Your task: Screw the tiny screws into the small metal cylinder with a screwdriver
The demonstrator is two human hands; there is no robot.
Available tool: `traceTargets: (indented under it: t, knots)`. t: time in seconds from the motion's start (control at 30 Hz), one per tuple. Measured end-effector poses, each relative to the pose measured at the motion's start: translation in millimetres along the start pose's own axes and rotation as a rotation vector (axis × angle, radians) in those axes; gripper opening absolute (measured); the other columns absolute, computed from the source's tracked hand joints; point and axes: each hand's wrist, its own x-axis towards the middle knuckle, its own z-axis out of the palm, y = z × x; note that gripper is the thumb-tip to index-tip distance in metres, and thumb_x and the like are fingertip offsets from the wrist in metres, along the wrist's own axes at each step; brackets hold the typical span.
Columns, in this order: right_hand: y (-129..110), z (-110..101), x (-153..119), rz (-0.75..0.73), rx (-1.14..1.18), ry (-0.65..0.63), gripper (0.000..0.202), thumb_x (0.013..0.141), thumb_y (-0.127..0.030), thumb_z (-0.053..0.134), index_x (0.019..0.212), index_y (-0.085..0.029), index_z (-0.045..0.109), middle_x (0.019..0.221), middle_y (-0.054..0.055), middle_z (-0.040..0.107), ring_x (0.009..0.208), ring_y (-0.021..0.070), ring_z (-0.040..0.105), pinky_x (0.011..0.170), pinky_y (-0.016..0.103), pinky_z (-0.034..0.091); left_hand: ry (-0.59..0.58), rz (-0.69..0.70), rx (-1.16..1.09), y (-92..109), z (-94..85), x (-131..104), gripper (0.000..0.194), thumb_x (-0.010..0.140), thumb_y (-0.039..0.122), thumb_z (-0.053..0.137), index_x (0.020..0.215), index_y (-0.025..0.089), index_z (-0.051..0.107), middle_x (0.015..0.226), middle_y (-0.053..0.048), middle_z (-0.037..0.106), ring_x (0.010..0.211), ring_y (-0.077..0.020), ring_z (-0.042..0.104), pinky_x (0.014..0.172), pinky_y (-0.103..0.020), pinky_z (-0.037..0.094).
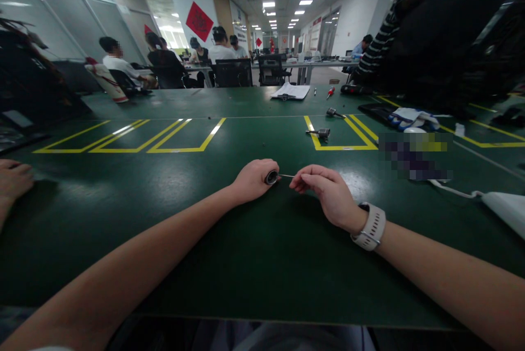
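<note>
Near the middle of the green table, my left hand is wrapped round a small dark cylindrical part with a round open end. A thin metal rod runs from that part towards my right hand, whose fingers are pinched together at its far end. Whether the rod is fixed in the part is too small to tell. Beyond my right hand, a dark metal part with a shaft lies across a yellow tape line, and a similar part lies a little farther back.
On the green table are yellow tape outlines, a clipboard with papers, a red screwdriver and blue-white gloves. A white cable lies at the right. Another person's hand rests at the left edge.
</note>
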Motion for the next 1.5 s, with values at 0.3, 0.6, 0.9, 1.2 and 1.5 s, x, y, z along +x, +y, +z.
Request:
traceTargets:
  t: [0.3,0.6,0.9,1.2,1.5]
  knots:
    - [1.9,-2.1,5.9,0.149,0.198,0.004,0.015,0.075,-0.021,0.053,0.069,-0.015,0.065,0.073,0.005,0.066,0.068,0.0151,0.058,0.069,0.032,0.043,0.007,0.007,-0.017,-0.8,1.4,-0.2,0.011,0.081,0.022,0.053,0.072,0.016,0.050,0.069,0.001,0.052,0.062,-0.0122,0.049,0.058,-0.024,0.037]
    - [2.9,-3.4,8.6,0.215,0.290,0.010,0.013,0.073,-0.019,0.054,0.067,-0.014,0.065,0.070,0.005,0.067,0.065,0.0150,0.057,0.067,0.031,0.042,-0.034,0.014,-0.107,1.1,-0.7,0.9,0.014,0.081,0.024,0.053,0.070,0.016,0.049,0.067,0.002,0.050,0.061,-0.0113,0.048,0.058,-0.024,0.037]
    - [6.9,-4.8,9.7,0.199,0.317,0.024,0.014,0.073,-0.018,0.054,0.069,-0.014,0.066,0.069,0.005,0.067,0.065,0.0149,0.057,0.066,0.031,0.042,0.006,0.005,-0.137,-2.0,-1.2,0.6,0.014,0.080,0.023,0.055,0.070,0.016,0.049,0.068,0.002,0.050,0.063,-0.0116,0.048,0.059,-0.024,0.036]
    - [2.2,2.0,3.8,0.108,0.186,0.045,0.012,0.073,-0.019,0.055,0.069,-0.016,0.065,0.069,0.004,0.066,0.066,0.0154,0.057,0.067,0.032,0.041,0.011,-0.042,-0.068,-1.9,-0.3,0.9,0.009,0.078,0.019,0.055,0.071,0.017,0.049,0.070,0.001,0.052,0.065,-0.0126,0.050,0.060,-0.025,0.037]
    - [6.0,0.9,4.5,0.069,0.162,0.058,0.011,0.071,-0.021,0.056,0.067,-0.016,0.065,0.068,0.004,0.066,0.065,0.0158,0.057,0.066,0.033,0.041,0.008,-0.183,0.065,-0.8,-0.1,1.7,0.005,0.077,0.016,0.052,0.072,0.017,0.052,0.070,0.000,0.054,0.066,-0.0142,0.050,0.059,-0.026,0.035]
